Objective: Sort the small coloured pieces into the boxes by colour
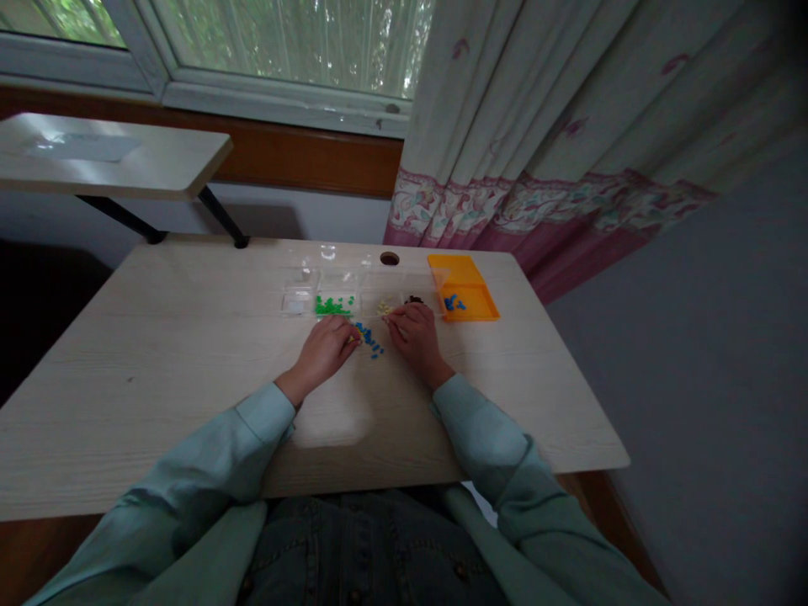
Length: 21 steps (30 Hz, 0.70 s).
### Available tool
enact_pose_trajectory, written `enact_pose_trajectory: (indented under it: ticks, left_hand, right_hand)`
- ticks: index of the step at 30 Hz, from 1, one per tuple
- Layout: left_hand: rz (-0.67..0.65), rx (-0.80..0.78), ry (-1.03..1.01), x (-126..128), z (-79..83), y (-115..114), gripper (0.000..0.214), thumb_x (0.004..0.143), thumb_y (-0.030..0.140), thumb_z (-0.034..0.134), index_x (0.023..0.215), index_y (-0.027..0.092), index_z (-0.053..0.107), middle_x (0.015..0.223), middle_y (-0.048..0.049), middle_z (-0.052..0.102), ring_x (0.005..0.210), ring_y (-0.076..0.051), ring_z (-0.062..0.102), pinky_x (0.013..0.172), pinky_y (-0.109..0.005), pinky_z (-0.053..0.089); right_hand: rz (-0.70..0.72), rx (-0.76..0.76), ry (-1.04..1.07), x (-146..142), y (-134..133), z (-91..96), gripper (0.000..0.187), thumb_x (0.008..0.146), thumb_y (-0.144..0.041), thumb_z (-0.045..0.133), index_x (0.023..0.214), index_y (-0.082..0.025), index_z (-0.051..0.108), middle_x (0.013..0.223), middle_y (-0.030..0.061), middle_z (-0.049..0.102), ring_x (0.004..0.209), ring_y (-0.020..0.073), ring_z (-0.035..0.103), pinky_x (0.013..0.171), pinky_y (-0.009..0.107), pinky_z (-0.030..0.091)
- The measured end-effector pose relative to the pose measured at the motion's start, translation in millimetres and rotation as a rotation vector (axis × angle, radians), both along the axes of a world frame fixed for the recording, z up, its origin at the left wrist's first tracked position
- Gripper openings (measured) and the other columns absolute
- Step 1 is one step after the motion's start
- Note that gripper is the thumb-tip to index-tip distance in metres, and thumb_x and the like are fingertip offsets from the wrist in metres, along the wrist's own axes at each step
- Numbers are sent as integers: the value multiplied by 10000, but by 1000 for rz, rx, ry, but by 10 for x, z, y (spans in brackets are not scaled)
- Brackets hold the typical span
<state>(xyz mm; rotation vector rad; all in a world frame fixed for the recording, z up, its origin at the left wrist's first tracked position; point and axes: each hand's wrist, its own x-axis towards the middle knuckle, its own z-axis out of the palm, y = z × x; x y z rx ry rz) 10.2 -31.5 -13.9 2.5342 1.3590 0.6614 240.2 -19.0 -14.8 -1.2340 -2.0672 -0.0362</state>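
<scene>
On the table, a small loose pile of blue pieces (pixel 372 343) lies between my hands. My left hand (pixel 323 349) rests at the left edge of this pile, thumb and fingers pinched together; a speck of yellow shows by the fingertips, too small to name. My right hand (pixel 417 337) is closed too, its fingertips at the front of a clear divided box (pixel 296 295), beside some cream pieces (pixel 384 309). What it holds, if anything, is hidden. Green pieces (pixel 332 306) fill part of another compartment, and dark brown pieces (pixel 414 300) show behind my right hand.
An orange open case (pixel 483 305) with several blue pieces (pixel 453 302) inside stands right of the clear box. Behind is a round hole (pixel 390 259) in the table (pixel 189 362). A raised shelf (pixel 170 160) stands at the back left, a curtain (pixel 480 202) at the back right.
</scene>
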Motion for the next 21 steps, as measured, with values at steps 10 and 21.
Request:
enact_pose_trajectory:
  ticks: [10, 21]
  left_hand:
    - [-20, 14, -27, 12, -33, 2, 170, 934, 314, 574, 900, 174, 663, 899, -87, 599, 914, -247, 544, 822, -379, 457]
    - [-10, 14, -230, -3, -37, 39, 252, 984, 338, 486, 844, 171, 615, 836, -59, 597, 854, -200, 549, 797, -342, 458]
  right_hand:
    - [-9, 2, 10, -3, 3, -4, 195, 937, -311, 559, 915, -242, 739, 938, 48, 700, 1012, 217, 568, 961, 407, 418]
    - [105, 6, -43, -62, -51, 8, 200, 937, -296, 557, 982, -248, 746, 951, 43, 713, 1005, 207, 562, 959, 390, 416]
